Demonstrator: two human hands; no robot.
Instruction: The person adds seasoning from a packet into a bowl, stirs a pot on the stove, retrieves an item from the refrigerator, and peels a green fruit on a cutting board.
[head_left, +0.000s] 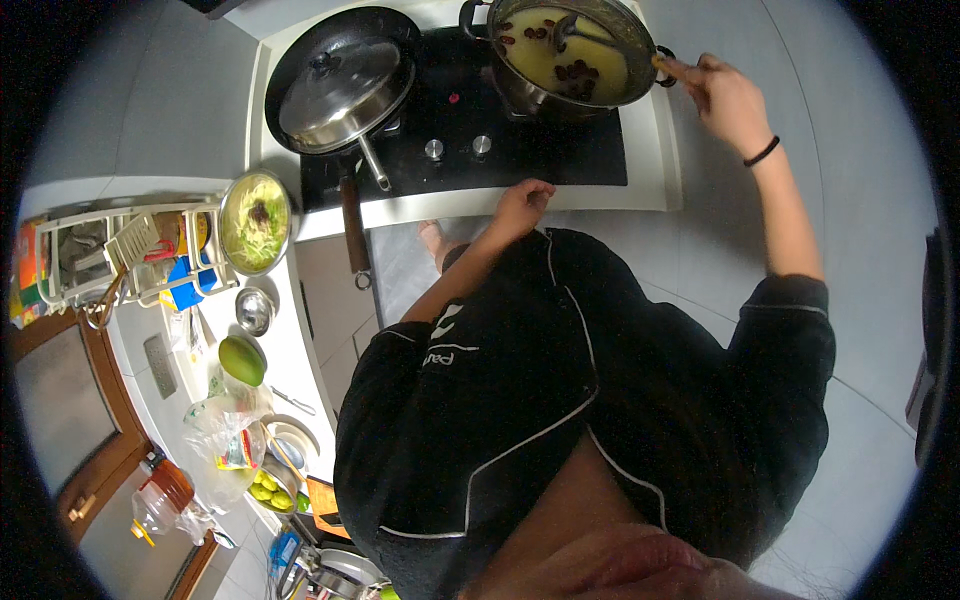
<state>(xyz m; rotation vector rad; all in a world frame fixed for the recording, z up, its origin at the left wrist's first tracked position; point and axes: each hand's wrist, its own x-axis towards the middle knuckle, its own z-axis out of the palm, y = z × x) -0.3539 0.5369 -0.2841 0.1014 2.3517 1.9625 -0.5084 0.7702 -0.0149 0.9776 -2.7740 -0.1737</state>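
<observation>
My right hand (726, 101), with a dark band at the wrist, grips the handle end of a ladle (576, 31) beside the pot's right loop handle. The ladle's dark bowl rests in yellowish porridge (540, 56) dotted with red dates (577, 79). A deep metal pot (525, 94) on the right side of the black glass gas hob (450, 82) holds this porridge. Near the counter's front edge, below the knobs, my left hand (523, 206) hangs with loosely curled fingers and seems to hold nothing.
A lidded pan (341, 97) occupies the left burner, its long handle (354, 225) jutting past the counter edge. On the left counter stand a bowl of shredded vegetables (256, 221), a small metal bowl (255, 311), a green mango-like fruit (242, 361), a knife (294, 401) and a rack (135, 255).
</observation>
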